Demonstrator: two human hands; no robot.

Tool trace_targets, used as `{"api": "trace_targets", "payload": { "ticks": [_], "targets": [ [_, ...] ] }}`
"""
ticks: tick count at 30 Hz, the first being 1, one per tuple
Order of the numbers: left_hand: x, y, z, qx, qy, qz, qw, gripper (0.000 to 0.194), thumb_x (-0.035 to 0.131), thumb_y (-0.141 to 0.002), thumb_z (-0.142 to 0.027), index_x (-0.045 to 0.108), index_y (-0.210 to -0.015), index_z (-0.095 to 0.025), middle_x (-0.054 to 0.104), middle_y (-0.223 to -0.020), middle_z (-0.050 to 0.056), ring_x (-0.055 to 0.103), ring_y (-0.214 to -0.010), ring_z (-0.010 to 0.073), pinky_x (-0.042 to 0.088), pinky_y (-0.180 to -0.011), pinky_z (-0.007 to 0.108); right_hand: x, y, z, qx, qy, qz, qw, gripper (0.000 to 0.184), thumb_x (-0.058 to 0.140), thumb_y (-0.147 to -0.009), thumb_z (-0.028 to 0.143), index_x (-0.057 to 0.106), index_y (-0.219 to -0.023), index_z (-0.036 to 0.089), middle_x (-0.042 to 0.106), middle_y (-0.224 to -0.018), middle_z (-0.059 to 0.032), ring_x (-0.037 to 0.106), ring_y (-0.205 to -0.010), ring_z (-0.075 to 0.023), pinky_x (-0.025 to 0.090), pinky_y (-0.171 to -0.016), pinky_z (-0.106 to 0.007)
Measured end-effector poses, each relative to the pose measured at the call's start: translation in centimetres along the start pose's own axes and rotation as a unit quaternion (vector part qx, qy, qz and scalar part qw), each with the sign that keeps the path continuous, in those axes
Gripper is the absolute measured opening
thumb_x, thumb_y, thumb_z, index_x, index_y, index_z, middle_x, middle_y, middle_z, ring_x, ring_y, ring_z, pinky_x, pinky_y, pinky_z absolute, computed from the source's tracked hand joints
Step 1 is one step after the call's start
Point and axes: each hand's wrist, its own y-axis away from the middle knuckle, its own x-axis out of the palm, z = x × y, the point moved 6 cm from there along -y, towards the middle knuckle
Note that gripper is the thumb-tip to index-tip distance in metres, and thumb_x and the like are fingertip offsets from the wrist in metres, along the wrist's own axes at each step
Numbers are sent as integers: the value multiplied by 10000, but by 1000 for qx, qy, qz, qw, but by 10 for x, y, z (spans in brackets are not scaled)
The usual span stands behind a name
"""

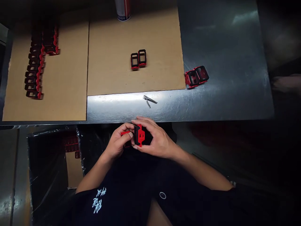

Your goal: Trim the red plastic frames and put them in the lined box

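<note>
In front of my body, below the table edge, my right hand (160,139) is closed around a red-and-black plastic part (141,136), thumb below and fingers above. My left hand (117,142) is closed on a second red-and-black plastic part (125,133), mostly hidden by the fingers. The two parts are side by side; whether they touch I cannot tell. Just beyond my hands, small metal nippers (150,100) lie on the bare metal. Two similar black-framed red parts (138,58) stand together on the cardboard, and another pair (197,76) sits to the right.
Cardboard sheets (110,78) cover the left and middle of the metal table (225,100). Rows of red-and-black parts (34,77) stand at the far left. A spray can (123,12) is at the back. Lower left, a black-lined bin (51,166) holds more red parts and cardboard.
</note>
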Motion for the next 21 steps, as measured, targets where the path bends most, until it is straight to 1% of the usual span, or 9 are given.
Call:
{"api": "trace_targets", "payload": {
  "ticks": [3, 6, 8, 10, 12, 16, 18, 19, 21],
  "targets": [
    [0, 5, -1, 29, -37, 31, 998, 302, 741, -848, -377, 654, -1063, -184, 652, -794, -17, 581, -581, 76, 480, -581, 189, 1, 1, 1, -9, 4, 4, 1000, 833, 916, -702, 240, 532, -1441, 243, 656, -1408, -115, 530, -1412, -320, 466, -1169, -507],
    [0, 9, -5, 61, -86, 46, 993, 343, 773, -836, -375, 652, -1108, -203, 673, -944, 9, 614, -705, 88, 501, -651, 191, 1, 4, 2, -19, 9, -4, 1000, 784, 883, -752, 249, 523, -1448, 252, 652, -1417, -112, 529, -1414, -312, 462, -1170, -513],
    [2, 11, -7, 71, -115, 55, 989, 394, 807, -808, -348, 642, -1139, -211, 685, -1000, 23, 637, -807, 107, 513, -713, 193, 1, 6, 2, -30, 14, -13, 999, 735, 834, -792, 238, 516, -1454, 252, 650, -1419, -115, 531, -1413, -310, 460, -1170, -524],
    [6, 12, -8, 70, -137, 65, 986, 449, 830, -784, -310, 623, -1172, -219, 696, -1017, 25, 652, -868, 117, 527, -781, 204, 2, 8, 2, -40, 20, -18, 999, 720, 798, -804, 227, 508, -1463, 251, 648, -1421, -119, 535, -1410, -317, 464, -1164, -539],
    [9, 14, -9, 71, -159, 67, 982, 486, 842, -763, -273, 604, -1183, -220, 704, -1008, 21, 662, -879, 118, 537, -817, 215, 3, 10, 2, -48, 25, -19, 998, 725, 785, -808, 240, 497, -1474, 253, 649, -1420, -121, 538, -1407, -327, 470, -1156, -552],
    [11, 17, -12, 93, -213, 34, 972, 473, 817, -751, -228, 595, -1169, -206, 701, -941, 9, 679, -836, 116, 562, -794, 222, 1, 12, 5, -63, 35, -15, 997, 723, 767, -838, 270, 470, -1497, 252, 641, -1427, -134, 555, -1394, -330, 465, -1161, -562],
    [11, 20, -15, 113, -241, 11, 964, 476, 789, -754, -209, 595, -1188, -206, 706, -937, 8, 693, -830, 122, 578, -786, 231, -4, 13, 3, -26, 26, -4, 999, 764, 787, -818, 257, 459, -1508, 254, 621, -1448, -139, 578, -1368, -321, 475, -1157, -546],
    [11, 22, -17, 126, -254, 0, 959, 483, 777, -755, -206, 594, -1202, -208, 711, -943, 8, 701, -832, 126, 586, -784, 237, -7, 14, 1, 2, 9, 4, 1000, 783, 804, -795, 247, 466, -1501, 254, 617, -1450, -138, 601, -1339, -313, 499, -1134, -527],
    [10, 26, -20, 151, -281, -20, 947, 488, 761, -761, -208, 592, -1219, -213, 721, -958, 11, 711, -837, 130, 596, -784, 245, -14, 17, -3, 58, -55, 21, 997, 723, 819, -766, 229, 536, -1431, 245, 652, -1388, -122, 667, -1230, -282, 577, -1030, -458]
  ]
}}
